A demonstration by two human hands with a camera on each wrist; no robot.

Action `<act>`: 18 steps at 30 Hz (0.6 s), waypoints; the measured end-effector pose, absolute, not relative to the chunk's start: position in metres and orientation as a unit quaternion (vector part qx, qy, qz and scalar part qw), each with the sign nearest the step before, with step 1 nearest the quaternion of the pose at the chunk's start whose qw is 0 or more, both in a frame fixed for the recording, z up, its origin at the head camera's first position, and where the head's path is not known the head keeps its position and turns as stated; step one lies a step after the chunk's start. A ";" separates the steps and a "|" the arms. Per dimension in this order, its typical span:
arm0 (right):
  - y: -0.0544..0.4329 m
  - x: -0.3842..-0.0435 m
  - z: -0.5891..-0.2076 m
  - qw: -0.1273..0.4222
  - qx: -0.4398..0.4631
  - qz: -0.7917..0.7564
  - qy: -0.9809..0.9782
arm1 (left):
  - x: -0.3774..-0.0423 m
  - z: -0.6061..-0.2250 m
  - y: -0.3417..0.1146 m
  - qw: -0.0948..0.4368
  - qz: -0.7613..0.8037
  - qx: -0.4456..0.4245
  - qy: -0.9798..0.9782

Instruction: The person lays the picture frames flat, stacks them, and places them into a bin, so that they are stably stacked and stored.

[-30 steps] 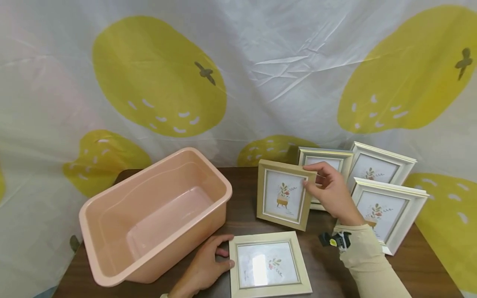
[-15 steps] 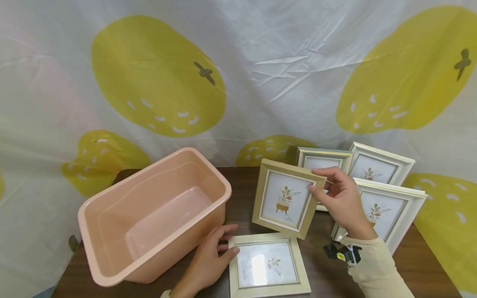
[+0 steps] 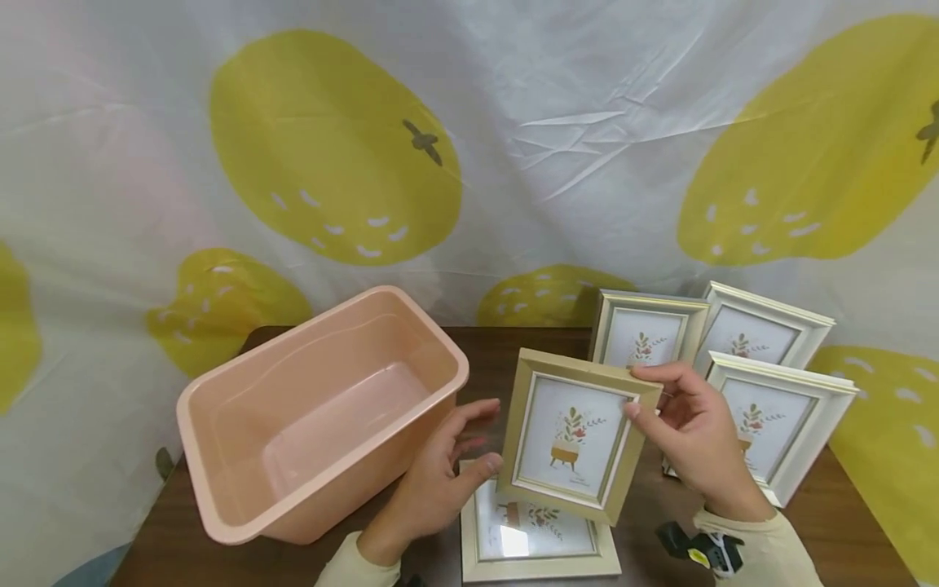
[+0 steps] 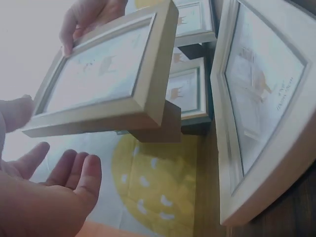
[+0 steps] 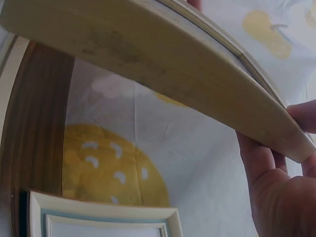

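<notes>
The right grip [image 3: 698,434] pinches, the left grip [image 3: 443,479] hovers unclenched.

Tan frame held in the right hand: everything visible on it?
The tan frame looks wooden, with a pale inner border around a print of a leafy, red-flowered plant in a brown pot on legs. What looks like a stand flap juts behind it. It is tilted, off the table, pinched by the right hand near its upper right corner. The left hand is close to its left edge; contact is unclear.

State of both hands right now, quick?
Left hand: open, beside the tan picture frame; thumb contact can't be told.
Right hand: holding the tan picture frame near its upper right corner.
</notes>
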State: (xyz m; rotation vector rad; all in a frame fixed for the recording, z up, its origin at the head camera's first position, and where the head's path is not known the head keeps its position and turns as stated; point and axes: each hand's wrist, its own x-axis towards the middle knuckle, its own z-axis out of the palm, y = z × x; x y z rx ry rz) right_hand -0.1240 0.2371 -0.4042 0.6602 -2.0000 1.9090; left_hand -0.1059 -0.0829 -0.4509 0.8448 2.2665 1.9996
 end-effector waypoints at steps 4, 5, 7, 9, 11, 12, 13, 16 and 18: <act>0.234 -0.118 -0.401 0.132 0.234 0.674 -0.688 | -0.109 -0.447 -0.085 0.025 0.658 0.295 0.693; 0.233 -0.117 -0.401 0.128 0.238 0.678 -0.683 | -0.110 -0.447 -0.086 0.030 0.662 0.303 0.685; 0.231 -0.114 -0.401 0.120 0.252 0.689 -0.669 | -0.114 -0.448 -0.087 0.038 0.662 0.328 0.672; 0.229 -0.112 -0.402 0.117 0.270 0.698 -0.652 | -0.117 -0.448 -0.088 0.046 0.658 0.360 0.660; 0.227 -0.110 -0.403 0.116 0.293 0.710 -0.629 | -0.120 -0.450 -0.088 0.062 0.653 0.384 0.649; 0.227 -0.109 -0.403 0.114 0.304 0.718 -0.616 | -0.120 -0.450 -0.088 0.071 0.653 0.393 0.644; 0.226 -0.109 -0.403 0.113 0.314 0.726 -0.602 | -0.121 -0.450 -0.088 0.082 0.654 0.400 0.637; 0.225 -0.109 -0.405 0.112 0.331 0.744 -0.569 | -0.120 -0.451 -0.087 0.118 0.661 0.404 0.621; 0.224 -0.109 -0.406 0.112 0.335 0.754 -0.554 | -0.119 -0.452 -0.086 0.133 0.662 0.407 0.615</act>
